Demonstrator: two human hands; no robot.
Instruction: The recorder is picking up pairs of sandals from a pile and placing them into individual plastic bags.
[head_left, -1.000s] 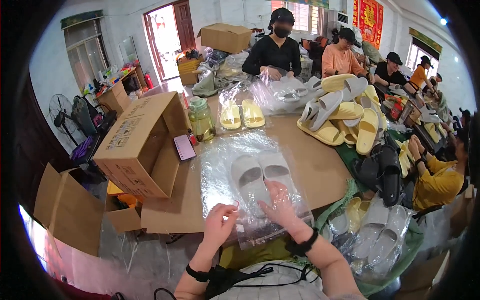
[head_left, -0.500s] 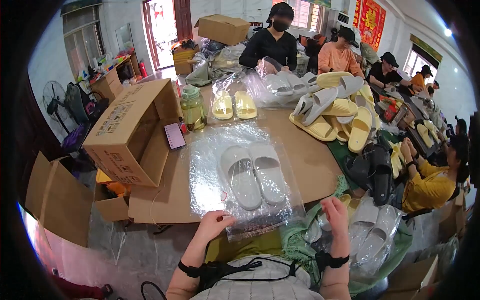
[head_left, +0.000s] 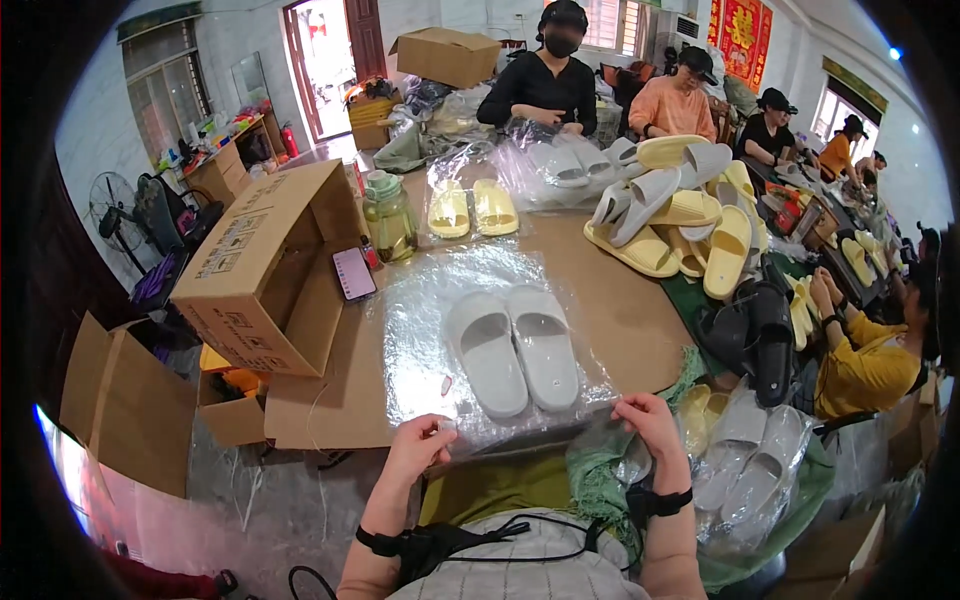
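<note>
Pair of white slides (head_left: 512, 348) already inside the clear plastic bag (head_left: 440, 330) at the table's near edge — left hand (head_left: 420, 450) and right hand (head_left: 645, 420) fingers pinch its open mouth, sealing apparently outstanding.

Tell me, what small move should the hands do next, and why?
Probably fold the bag's near edge shut. Both slippers lie fully inside, and the left hand and right hand already pinch that open edge with their fingers.
</note>
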